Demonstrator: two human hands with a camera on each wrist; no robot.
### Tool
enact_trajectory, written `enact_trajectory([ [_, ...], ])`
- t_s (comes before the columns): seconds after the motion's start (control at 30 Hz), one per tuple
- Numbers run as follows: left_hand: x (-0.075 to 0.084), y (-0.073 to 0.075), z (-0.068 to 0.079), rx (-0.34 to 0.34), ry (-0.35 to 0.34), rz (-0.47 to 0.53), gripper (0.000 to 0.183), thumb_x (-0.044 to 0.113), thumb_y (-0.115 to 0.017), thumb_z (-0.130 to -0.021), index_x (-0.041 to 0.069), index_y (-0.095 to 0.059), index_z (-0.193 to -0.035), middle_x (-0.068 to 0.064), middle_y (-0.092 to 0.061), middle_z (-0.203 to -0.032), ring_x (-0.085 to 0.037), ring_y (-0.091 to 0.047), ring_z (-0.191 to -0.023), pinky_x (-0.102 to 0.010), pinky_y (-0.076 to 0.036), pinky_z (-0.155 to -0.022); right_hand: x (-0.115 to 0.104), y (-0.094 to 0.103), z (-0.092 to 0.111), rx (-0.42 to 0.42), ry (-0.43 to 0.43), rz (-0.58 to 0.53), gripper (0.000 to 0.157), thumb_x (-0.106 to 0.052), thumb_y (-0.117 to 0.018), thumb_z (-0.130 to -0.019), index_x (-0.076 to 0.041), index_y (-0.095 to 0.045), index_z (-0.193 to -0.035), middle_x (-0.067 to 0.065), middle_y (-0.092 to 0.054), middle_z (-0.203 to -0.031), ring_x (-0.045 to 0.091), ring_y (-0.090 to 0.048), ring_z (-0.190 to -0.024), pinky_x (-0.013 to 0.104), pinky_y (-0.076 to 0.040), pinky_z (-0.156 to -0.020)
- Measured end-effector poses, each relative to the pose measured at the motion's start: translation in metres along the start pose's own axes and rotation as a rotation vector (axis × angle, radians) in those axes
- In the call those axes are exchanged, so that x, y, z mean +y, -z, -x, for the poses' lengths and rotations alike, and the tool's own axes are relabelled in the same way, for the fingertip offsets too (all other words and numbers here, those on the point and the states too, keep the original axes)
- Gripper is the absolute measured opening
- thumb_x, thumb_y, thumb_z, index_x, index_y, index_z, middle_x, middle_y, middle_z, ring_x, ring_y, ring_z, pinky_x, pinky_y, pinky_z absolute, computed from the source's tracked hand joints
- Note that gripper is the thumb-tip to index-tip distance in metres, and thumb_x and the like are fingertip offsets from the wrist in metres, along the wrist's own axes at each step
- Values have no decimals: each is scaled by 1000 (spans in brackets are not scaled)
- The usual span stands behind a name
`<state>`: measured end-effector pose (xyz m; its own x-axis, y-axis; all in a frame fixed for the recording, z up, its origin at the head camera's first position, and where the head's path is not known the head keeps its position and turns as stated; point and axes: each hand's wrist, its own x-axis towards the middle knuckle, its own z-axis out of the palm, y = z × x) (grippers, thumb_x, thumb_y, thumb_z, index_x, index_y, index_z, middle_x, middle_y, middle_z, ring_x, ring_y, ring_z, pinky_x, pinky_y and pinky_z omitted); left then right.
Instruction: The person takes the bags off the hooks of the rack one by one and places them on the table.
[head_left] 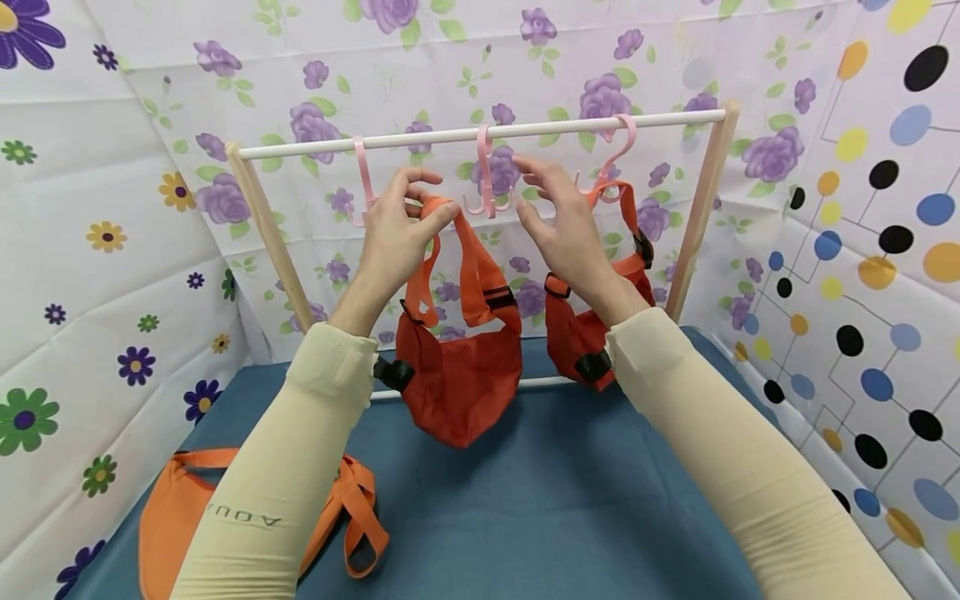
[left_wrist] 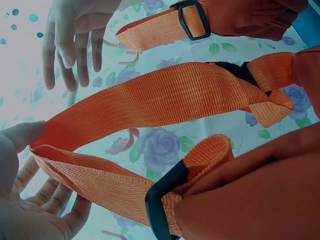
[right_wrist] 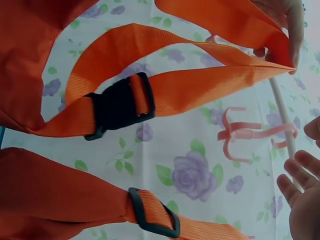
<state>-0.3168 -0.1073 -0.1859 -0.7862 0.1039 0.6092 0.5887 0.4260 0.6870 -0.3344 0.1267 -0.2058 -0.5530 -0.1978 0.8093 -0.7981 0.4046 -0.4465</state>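
Note:
My left hand (head_left: pixel 397 225) pinches the top of an orange strap (head_left: pixel 474 267) between thumb and fingers. From this strap hangs a red-orange sling bag (head_left: pixel 465 383) with black buckles, its body above the blue surface. In the left wrist view the strap (left_wrist: pixel 150 97) forms a long loop running from the hand to the bag. Just right of the middle pink hook (head_left: pixel 486 179), my right hand (head_left: pixel 562 225) is raised with its fingers apart and nothing in them. The right wrist view shows that hook (right_wrist: pixel 240 132) on the rod between both hands.
A second red-orange bag (head_left: pixel 573 337) hangs from the right pink hook (head_left: pixel 617 158), partly behind my right arm. The left pink hook (head_left: pixel 363 171) shares the white rod (head_left: pixel 300 150) of a wooden-sided rack. An orange bag (head_left: pixel 168 517) lies at lower left on the blue cloth (head_left: pixel 480 517).

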Motion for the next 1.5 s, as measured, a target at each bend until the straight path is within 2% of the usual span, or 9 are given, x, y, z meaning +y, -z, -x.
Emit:
enact_trajectory([
  [0.17, -1, 0, 3, -1, -3, -3, 44, 34, -74, -98, 17, -60, -136, -4, -58, -108, -20, -65, -98, -34, -51, -74, 3, -4, 11, -1, -4, -13, 43, -7, -60, -104, -8, -56, -148, 11, -57, -142, 24, -53, -133, 38, -40, -115],
  [0.3, -2, 0, 5, 4, -14, -1, 44, 36, -74, -98, 18, -60, -136, -3, -59, -108, -19, -64, -97, -35, -51, -73, 7, -10, 25, -8, -12, -69, 42, -4, -60, -104, -5, -57, -145, 15, -58, -138, 27, -54, -130, 44, -42, -113],
  [0.6, 1, 2, 10, 20, -46, -13, 45, 35, -75, -98, 14, -61, -136, -3, -60, -106, -19, -64, -97, -34, -50, -74, 20, -30, 57, -138, -138, -121, 48, -7, -60, -105, -3, -47, -152, 18, -52, -142, 33, -53, -135, 49, -40, -116],
  [0.9, 5, 3, 15, 17, -48, -7, 44, 35, -75, -97, 16, -62, -135, -2, -59, -106, -17, -64, -96, -33, -51, -73, 34, -45, 80, -166, -202, -174, 53, -10, -60, -106, -6, -42, -155, 18, -50, -142, 33, -51, -137, 50, -40, -115],
  [1.03, 5, 4, 17, 10, -48, -12, 45, 37, -74, -98, 17, -61, -135, -2, -59, -107, -17, -63, -97, -33, -50, -74, 39, -51, 90, -181, -233, -202, 57, -4, -59, -104, -7, -38, -157, 18, -46, -145, 36, -47, -141, 49, -38, -117],
  [1.27, 6, 6, 23, 5, -56, -14, 45, 37, -74, -98, 17, -62, -135, -4, -58, -109, -18, -63, -98, -34, -51, -75, 47, -65, 107, -263, -372, -170, 71, 1, -59, -99, -8, -27, -162, 19, -39, -152, 32, -44, -142, 47, -37, -118],
  [1.5, 5, 7, 30, -12, -65, 8, 44, 39, -73, -98, 17, -61, -135, -6, -59, -113, -20, -63, -97, -35, -52, -77, 61, -81, 140, -348, -570, -143, 80, -10, -62, -103, -8, -14, -166, 17, -26, -167, 34, -33, -151, 55, -32, -119],
])
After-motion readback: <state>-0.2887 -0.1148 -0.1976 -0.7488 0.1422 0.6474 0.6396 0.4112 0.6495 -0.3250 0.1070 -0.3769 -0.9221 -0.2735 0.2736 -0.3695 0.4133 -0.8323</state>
